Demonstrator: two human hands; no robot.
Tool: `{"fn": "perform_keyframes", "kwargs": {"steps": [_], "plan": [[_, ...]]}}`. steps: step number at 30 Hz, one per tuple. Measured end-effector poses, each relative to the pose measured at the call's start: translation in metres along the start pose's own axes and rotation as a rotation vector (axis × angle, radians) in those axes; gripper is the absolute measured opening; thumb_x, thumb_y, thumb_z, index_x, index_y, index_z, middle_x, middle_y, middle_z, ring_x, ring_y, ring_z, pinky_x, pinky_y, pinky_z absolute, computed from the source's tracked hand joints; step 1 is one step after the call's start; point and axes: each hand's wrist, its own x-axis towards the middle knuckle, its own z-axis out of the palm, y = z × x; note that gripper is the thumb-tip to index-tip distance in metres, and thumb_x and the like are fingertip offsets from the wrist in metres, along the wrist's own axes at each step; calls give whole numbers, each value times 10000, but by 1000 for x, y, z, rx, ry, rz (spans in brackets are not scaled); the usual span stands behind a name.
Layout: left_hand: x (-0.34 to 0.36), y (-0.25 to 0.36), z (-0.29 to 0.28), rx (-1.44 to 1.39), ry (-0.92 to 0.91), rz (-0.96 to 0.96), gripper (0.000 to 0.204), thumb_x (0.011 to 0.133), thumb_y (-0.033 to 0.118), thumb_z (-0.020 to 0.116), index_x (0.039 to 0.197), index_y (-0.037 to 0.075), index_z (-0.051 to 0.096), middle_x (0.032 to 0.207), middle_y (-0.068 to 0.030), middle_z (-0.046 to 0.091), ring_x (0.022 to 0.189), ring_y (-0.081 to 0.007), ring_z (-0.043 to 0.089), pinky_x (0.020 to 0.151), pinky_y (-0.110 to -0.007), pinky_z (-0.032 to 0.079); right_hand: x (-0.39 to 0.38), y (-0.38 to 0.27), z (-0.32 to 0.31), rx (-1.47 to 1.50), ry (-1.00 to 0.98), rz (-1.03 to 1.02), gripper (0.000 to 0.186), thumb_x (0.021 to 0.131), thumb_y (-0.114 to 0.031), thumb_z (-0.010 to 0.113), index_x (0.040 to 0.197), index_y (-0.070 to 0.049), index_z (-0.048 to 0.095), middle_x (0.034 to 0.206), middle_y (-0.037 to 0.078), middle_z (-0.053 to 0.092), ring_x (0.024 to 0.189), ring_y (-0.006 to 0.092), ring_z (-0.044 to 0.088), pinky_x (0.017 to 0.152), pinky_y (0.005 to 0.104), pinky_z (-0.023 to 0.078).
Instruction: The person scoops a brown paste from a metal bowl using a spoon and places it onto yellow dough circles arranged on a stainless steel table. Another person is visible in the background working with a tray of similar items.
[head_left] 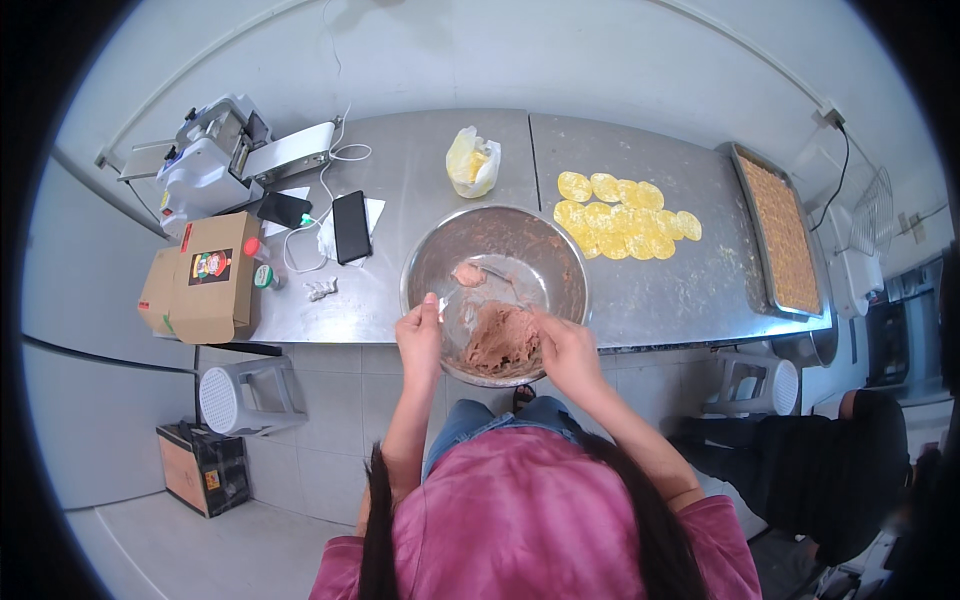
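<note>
A wide steel mixing bowl (570, 290) stands at the table's front edge, directly before me. Inside it lies a mass of brownish-pink ground filling (503, 335), with a smaller, paler pink lump (468, 274) farther back. My left hand (420, 335) is closed over the bowl's left side, pinching a small whitish piece whose kind I cannot make out. At the right of the filling, my right hand (568, 352) reaches over the rim with fingers pressed together; whatever they hold is hidden.
Overlapping yellow round wrappers (620, 220) lie to the right. Beyond them is a filled baking tray (775, 235). Behind the bowl sits a plastic bag (473, 162). Phones (351, 228), a cardboard box (215, 275) and a white machine (210, 165) occupy the left. A person in black (830, 470) is at right.
</note>
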Motion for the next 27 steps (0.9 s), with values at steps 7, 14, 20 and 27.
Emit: {"fn": "perform_keyframes", "kwargs": {"steps": [7, 14, 20, 27], "plan": [[-2, 3, 2, -18, -42, 37, 409, 913, 283, 512, 584, 42, 494, 546, 65, 353, 528, -38, 278, 457, -237, 214, 6, 12, 2, -605, -64, -232, 633, 693, -22, 528, 1312, -25, 399, 711, 53, 436, 535, 147, 534, 459, 266, 456], [-8, 9, 1, 51, -50, 135, 421, 922, 290, 493, 593, 32, 451, 562, 54, 357, 550, -45, 293, 470, -238, 236, 7, 18, 20, -743, -33, -330, 613, 699, -74, 509, 1292, 36, 396, 717, 24, 452, 505, 95, 526, 431, 211, 450], [-8, 7, -3, 86, -32, 244, 420, 924, 297, 490, 616, 11, 467, 568, 41, 385, 564, -51, 323, 483, -238, 269, 23, 21, 26, -434, -180, 34, 514, 704, -63, 546, 1213, -17, 494, 776, 133, 558, 568, 285, 596, 494, 385, 486], [-6, 13, 3, 270, 86, 376, 407, 908, 281, 517, 659, -40, 553, 517, -26, 449, 520, -66, 370, 475, -260, 335, 22, 7, 5, -171, -13, 81, 383, 750, -13, 516, 1128, -50, 561, 667, 148, 564, 591, 327, 584, 503, 404, 459]]}}
